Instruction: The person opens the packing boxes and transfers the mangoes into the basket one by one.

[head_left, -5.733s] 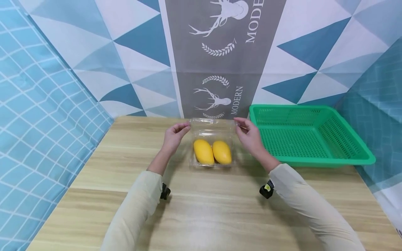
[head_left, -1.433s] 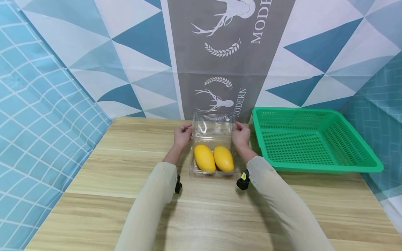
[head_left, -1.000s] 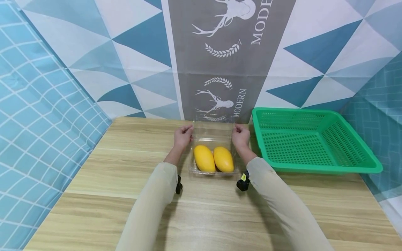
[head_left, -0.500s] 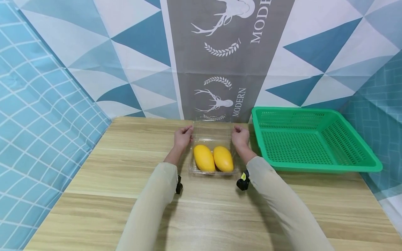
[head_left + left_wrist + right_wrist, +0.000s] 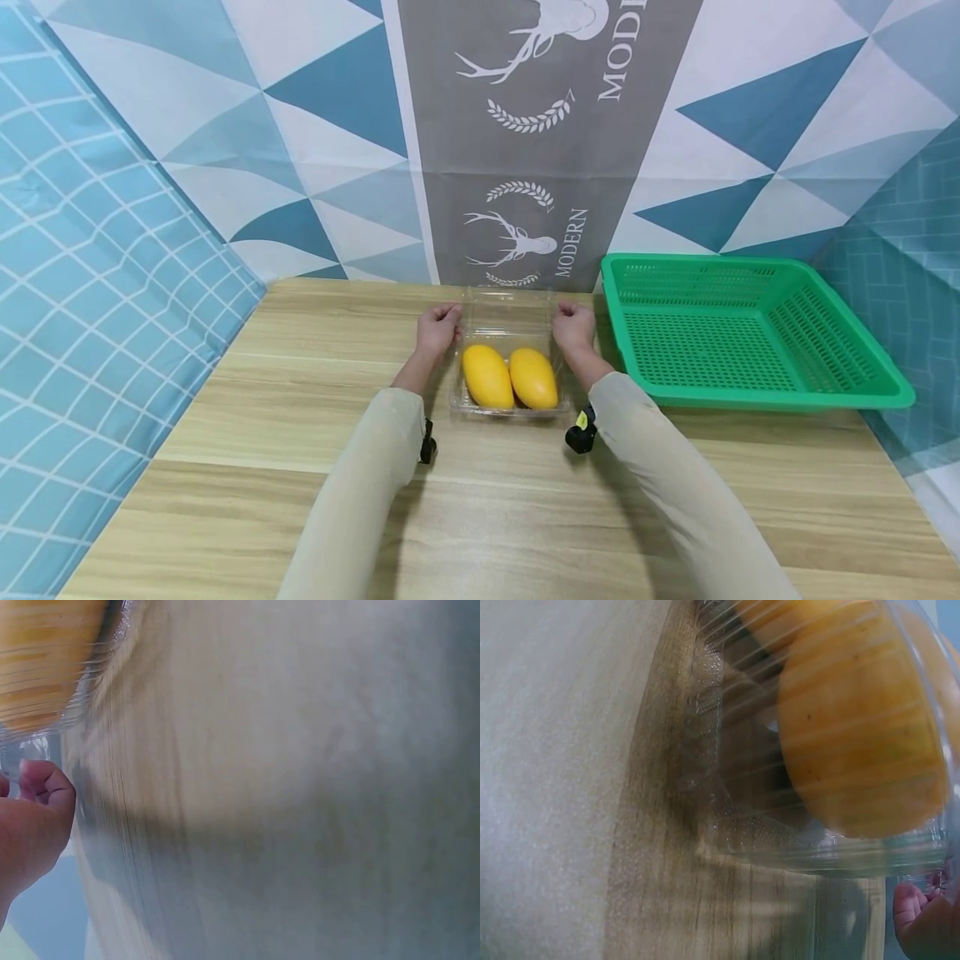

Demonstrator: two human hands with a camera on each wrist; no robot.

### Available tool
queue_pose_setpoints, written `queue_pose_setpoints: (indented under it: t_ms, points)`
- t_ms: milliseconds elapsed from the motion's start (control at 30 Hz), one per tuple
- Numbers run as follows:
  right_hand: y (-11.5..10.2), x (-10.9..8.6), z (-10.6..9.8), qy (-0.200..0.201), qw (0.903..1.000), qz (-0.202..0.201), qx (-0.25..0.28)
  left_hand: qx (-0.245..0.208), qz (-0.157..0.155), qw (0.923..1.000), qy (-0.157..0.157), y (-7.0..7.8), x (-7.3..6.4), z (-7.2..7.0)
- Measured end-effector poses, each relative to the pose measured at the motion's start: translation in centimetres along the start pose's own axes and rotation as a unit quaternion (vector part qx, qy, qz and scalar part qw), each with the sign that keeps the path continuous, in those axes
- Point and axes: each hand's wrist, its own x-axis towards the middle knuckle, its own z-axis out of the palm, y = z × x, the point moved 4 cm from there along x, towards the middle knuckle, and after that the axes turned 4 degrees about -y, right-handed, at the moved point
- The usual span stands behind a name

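Note:
A clear plastic clamshell box (image 5: 457, 407) sits on the table with its lid (image 5: 510, 310) swung up and back toward the wall. Two yellow mangoes (image 5: 487, 377) lie side by side in its base; the right wrist view shows a mango (image 5: 862, 727) through the ribbed wall. My left hand (image 5: 437, 329) pinches the lid's left edge, thumb and curled fingers at the plastic; the left wrist view shows this hand (image 5: 37, 817) just beyond the box. At the lid's right edge my right hand (image 5: 575, 327) pinches it likewise, its fingertips (image 5: 909, 901) partly cut off in the right wrist view.
A green perforated plastic basket (image 5: 757, 400) stands to the right of my right hand, close to the wall. The wooden table (image 5: 247, 417) ends at a patterned wall cloth (image 5: 337, 125) behind the box, with blue cloth (image 5: 105, 292) along the left side.
Both hands came closer in along the lid's sides over the earlier frames. The lid stood more upright and has tipped back and lower. The mangoes and basket have stayed put.

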Motion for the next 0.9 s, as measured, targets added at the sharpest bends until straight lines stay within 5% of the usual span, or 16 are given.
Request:
queue_pose_setpoints:
  t_ms: [900]
  points:
    - [0.54, -0.06, 0.00, -0.017, 0.9996, 0.021, 0.010, 0.009, -0.017, 0.9998, -0.003, -0.17, -0.09, -0.02]
